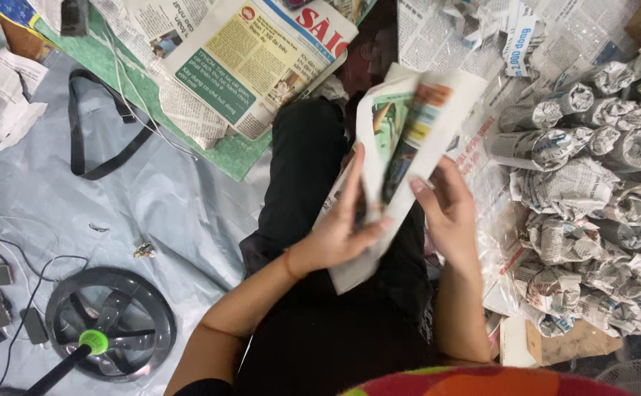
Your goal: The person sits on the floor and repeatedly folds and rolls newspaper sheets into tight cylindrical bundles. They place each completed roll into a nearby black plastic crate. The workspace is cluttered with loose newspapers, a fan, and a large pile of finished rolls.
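Left hand [339,235] and right hand [449,209], fingers clamped on a folded newspaper sheet [401,139] held over the lap; its print appears blurred. Rolled paper bundles [592,198] crowd the right; a fan base [111,323] lies left.

Both hands [394,220] on folded newspaper sheet [401,147]

The sheet of newspaper [408,139] is thin, matt paper. The wrapped bundles [592,198] are crumpled, rough paper. The floor sheet [174,205] is smooth, shiny plastic. The fan base [111,323] is dark, glossy plastic. The trousers [306,169] are soft black cloth.
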